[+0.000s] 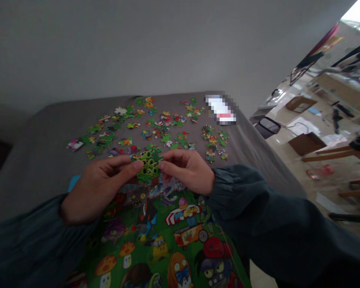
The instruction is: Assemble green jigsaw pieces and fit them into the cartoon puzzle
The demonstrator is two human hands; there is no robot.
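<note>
Holding a green cluster (148,165) of joined puzzle pieces between them, both hands are meeting at the middle of the view. The left hand (100,186) is pinching the cluster's left edge, its thumb and forefinger closed on it and the other fingers curled loosely underneath. The right hand (189,170) is gripping the right edge the same way, fingertips pressed together on the pieces and the rest of the fingers folded in. The cluster is sitting just above the near, finished part of the puzzle (171,236), which is spreading out below the hands and towards the person, showing mushrooms, a cart and cartoon faces on green. Whether the cluster is touching that finished part or being kept just clear of it cannot be told.

Beyond the hands, loose pieces (156,124) are lying scattered over the grey table (42,160), most of them straight ahead and some off to the left hand's side. Past the right hand, at the far edge of the table, a blurred-out white object (222,109) is lying. Dark sleeves (267,216) are covering both wrists. Well off to the right hand's side, cardboard boxes (306,143) are standing on a pale floor.
</note>
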